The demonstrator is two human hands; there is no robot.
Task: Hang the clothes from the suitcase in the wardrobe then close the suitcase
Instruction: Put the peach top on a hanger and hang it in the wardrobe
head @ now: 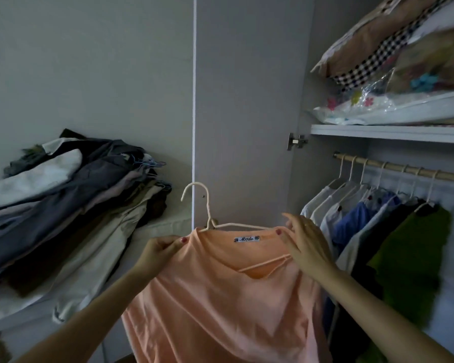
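One peach top (220,297), labelled "Moda" (246,239), sits on one white hanger (207,205) before the open wardrobe (378,132). Left hand (159,251) and right hand (306,244) each pinch a shoulder. Seven hangers line the rail (404,169).

Peach top (220,297): hem cut off by bottom edge. White hanger (207,205): left arm hidden inside top's fabric. Bedding bags (404,61) on top shelf (378,131): run off right and top edges, upper part blurred. Hanging clothes (378,231): lower parts dark, partly behind right forearm. Clothes pile (63,205): cut by left edge; separate garments indistinct. Suitcase not in view.
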